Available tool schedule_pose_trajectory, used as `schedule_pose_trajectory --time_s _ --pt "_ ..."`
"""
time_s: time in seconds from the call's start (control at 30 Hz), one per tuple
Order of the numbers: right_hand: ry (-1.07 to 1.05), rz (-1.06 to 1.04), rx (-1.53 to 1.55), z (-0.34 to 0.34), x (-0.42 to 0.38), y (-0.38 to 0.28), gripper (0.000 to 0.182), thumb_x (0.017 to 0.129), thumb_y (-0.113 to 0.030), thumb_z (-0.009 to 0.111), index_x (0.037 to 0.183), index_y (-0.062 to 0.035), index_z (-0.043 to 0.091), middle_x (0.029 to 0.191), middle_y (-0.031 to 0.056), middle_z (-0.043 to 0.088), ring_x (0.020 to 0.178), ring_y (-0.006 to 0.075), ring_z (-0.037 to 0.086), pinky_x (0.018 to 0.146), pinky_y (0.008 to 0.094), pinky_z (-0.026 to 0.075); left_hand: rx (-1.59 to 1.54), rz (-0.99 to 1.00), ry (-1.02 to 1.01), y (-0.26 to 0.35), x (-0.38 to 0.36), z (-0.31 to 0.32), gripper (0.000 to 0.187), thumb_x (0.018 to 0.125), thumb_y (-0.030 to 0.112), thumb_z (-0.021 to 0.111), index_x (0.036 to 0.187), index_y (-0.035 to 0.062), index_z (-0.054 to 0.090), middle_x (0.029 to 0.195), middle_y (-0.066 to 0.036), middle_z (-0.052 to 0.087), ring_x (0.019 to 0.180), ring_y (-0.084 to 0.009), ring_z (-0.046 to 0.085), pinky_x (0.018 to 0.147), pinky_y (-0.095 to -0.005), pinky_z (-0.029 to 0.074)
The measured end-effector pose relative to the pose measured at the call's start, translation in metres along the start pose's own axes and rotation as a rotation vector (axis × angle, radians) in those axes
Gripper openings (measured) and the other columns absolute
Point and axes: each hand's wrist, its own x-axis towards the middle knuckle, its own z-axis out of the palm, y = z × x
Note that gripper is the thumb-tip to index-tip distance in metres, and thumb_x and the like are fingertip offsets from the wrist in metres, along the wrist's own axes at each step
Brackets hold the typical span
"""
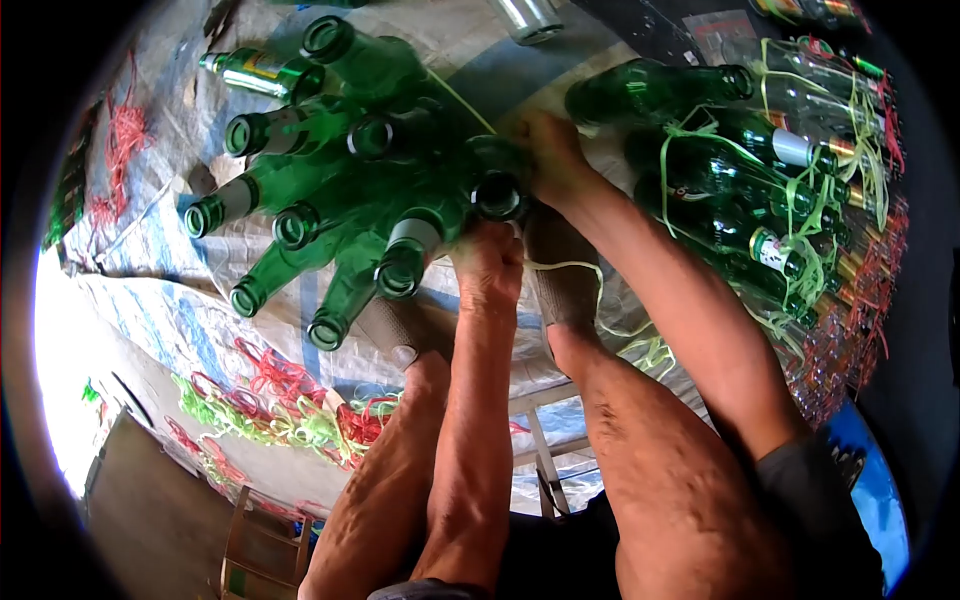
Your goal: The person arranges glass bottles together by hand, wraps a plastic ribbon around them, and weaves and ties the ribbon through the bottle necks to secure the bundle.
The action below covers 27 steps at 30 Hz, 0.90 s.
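A cluster of green glass bottles [350,190] stands in front of me, necks splayed outward toward me. My right hand [545,155] is closed at the cluster's right side, slightly blurred. A thin yellow-green plastic string [462,100] runs taut across the bottles to it. Just below the nearest bottle necks, my left hand [488,255] makes a fist. From beside it, a loose length of the same string trails right over my brown sock. The fingertips of both hands are hidden.
Tied green bottles [730,190] lie at right, beside clear bottles [790,80]. A single green bottle [265,75] lies at upper left, a silver can [528,18] at the top. Red and green string scraps [290,405] litter the sheet [170,310]. A small wooden stool [262,540] stands lower left.
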Motion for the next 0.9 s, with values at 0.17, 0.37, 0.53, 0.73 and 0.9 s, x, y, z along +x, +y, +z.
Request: schedule_pose_trajectory --time_s 0.17,0.37,0.53,0.73,0.9 --pt "0.002 0.103 0.044 -0.019 -0.027 -0.014 0.02 0.099 -0.028 0.059 0.087 -0.0114 0.057 0.074 0.0032 0.057 0.058 0.0156 0.048 0.052 0.0327 0.04 0.032 0.046 0.051 -0.001 -0.004 0.006 0.021 0.092 0.007 0.076 0.083 0.0182 0.061 0.061 0.013 0.032 0.047 -0.0043 0.024 0.044 -0.0248 0.016" --pt "-0.054 0.076 0.142 -0.049 -0.051 0.002 0.026 0.108 -0.03 0.056 0.097 -0.0069 0.062 0.085 0.0059 0.062 0.067 0.0145 0.054 0.061 0.0343 0.049 0.241 0.162 0.088 -0.009 -0.015 0.023 0.018 0.093 0.008 0.078 0.091 0.0171 0.062 0.062 0.011 0.035 0.047 -0.003 0.028 0.043 -0.0237 0.02" --pt "0.026 0.116 0.127 -0.05 -0.073 0.007 0.029 0.109 -0.032 0.055 0.097 -0.0064 0.062 0.084 0.0052 0.063 0.062 0.0115 0.047 0.059 0.0321 0.046 0.28 0.184 0.035 -0.016 -0.014 0.024 0.008 0.098 0.014 0.074 0.098 0.0123 0.067 0.065 0.008 0.046 0.048 -0.0036 0.036 0.042 -0.0224 0.026" --pt "-0.056 0.126 0.114 -0.057 -0.085 0.013 0.03 0.11 -0.031 0.054 0.097 -0.0052 0.062 0.085 0.0052 0.064 0.058 0.0102 0.042 0.057 0.0317 0.042 0.302 0.128 0.04 -0.02 -0.016 0.026 0.011 0.102 0.02 0.07 0.101 0.0096 0.069 0.069 0.007 0.053 0.051 -0.0045 0.042 0.042 -0.022 0.03" --pt "-0.013 0.165 -0.056 -0.068 -0.099 0.004 0.027 0.106 -0.03 0.059 0.1 -0.0046 0.063 0.082 0.0053 0.065 0.056 0.0088 0.042 0.054 0.03 0.041 0.28 0.105 0.031 -0.018 -0.014 0.023 0.011 0.1 0.02 0.072 0.102 0.0089 0.071 0.065 0.008 0.047 0.049 -0.0045 0.033 0.044 -0.0248 0.023"
